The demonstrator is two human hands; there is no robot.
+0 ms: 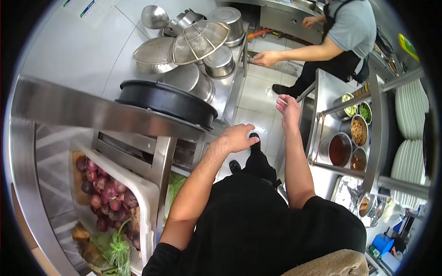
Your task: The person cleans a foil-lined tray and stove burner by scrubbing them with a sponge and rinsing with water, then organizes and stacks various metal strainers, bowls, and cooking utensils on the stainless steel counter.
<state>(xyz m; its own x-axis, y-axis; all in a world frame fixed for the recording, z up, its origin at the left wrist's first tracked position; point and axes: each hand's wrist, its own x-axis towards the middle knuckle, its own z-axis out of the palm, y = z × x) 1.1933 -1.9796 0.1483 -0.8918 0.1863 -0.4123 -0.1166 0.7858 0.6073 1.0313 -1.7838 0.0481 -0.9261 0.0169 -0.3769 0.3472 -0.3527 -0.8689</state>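
Note:
My left hand (238, 137) is in mid-air over the floor, thumb and fingers apart, and no object shows in it. Farther forward and to the right, my right hand (289, 111) is raised with its fingers loosely bent and apart, also with no object visible. Nearest to my left hand is a round black pan (165, 102) on the steel shelf. To the right of my right hand stands a steel rack (322, 124); metal pots of chopped green food (349, 105), light brown pieces (357, 129) and dark red liquid (340, 149) sit on it.
A co-worker (352, 32) stands ahead on the right, one arm reaching left across the walkway (258, 87). Steel pots (218, 62) and a wire strainer (200, 42) crowd the left shelf. A white crate (149, 193) holds red onions (106, 188). Plates (410, 170) are stacked right.

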